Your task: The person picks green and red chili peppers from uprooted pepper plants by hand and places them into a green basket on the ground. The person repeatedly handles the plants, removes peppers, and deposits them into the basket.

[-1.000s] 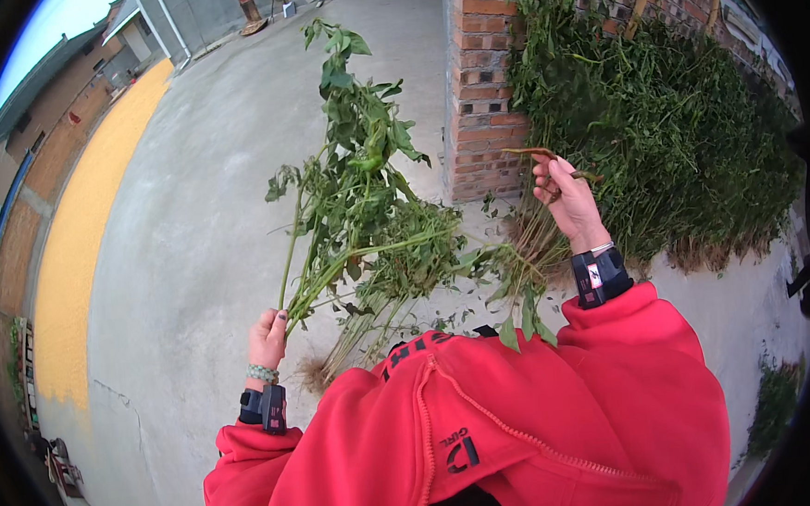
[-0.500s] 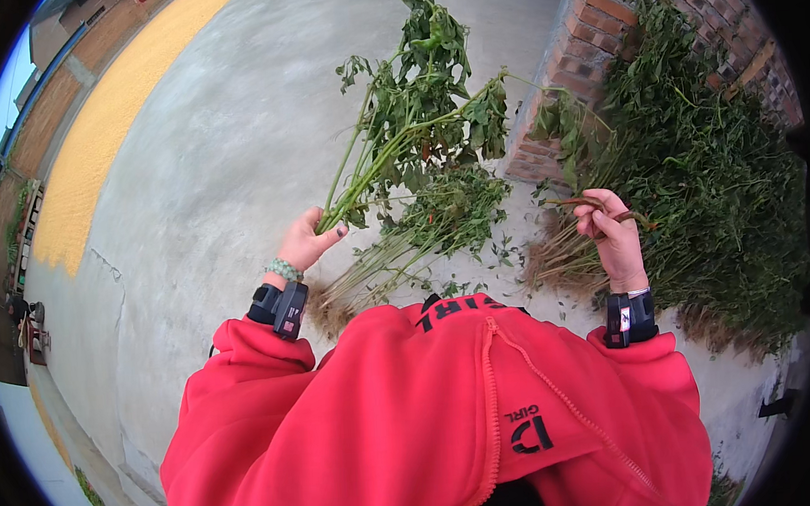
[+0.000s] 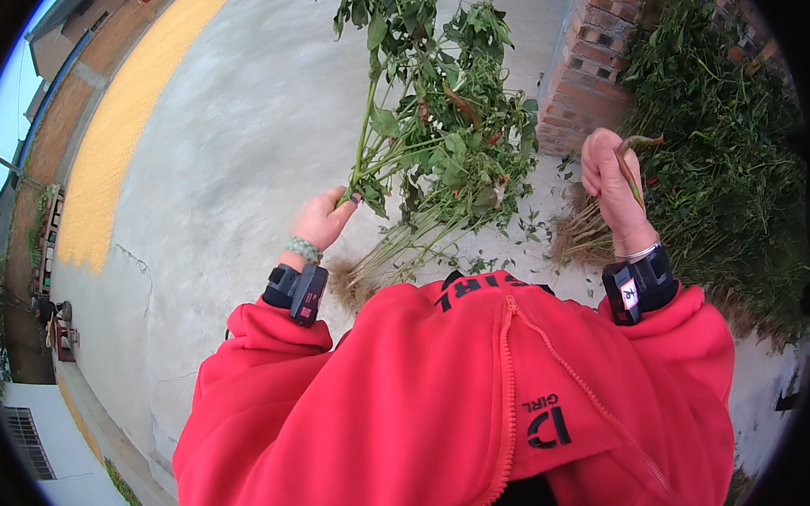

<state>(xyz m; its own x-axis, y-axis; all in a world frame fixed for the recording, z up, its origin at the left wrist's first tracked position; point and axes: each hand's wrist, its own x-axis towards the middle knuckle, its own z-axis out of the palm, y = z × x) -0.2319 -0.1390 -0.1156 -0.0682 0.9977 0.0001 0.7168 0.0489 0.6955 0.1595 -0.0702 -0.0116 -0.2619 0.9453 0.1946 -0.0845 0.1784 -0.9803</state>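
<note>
My left hand (image 3: 322, 223) is closed around the lower stems of a cut pepper plant (image 3: 383, 124), whose wilted green leaves spread up and away from me. A brownish-red chili pepper (image 3: 463, 108) and some smaller red ones hang among its leaves. Apart from the plant, on the right, my right hand (image 3: 612, 185) is curled shut on long, bent chili peppers (image 3: 629, 165) coloured dark red and green. Their ends stick out beside the fingers; how many lie inside the grip is hidden. Beneath the held plant, a bundle of uprooted pepper plants (image 3: 396, 253) lies with its roots toward me.
A big heap of pepper plants (image 3: 715, 169) leans against a brick wall (image 3: 589, 75) on the right. Loose leaves are scattered over the concrete floor (image 3: 213, 153) between heap and bundle. Farther left stretches a long band of yellow grain (image 3: 124, 131).
The held plant has swung toward upright and shows more of its peppers. My right hand has risen and turned, still gripping the chili peppers. My view has shifted slightly.
</note>
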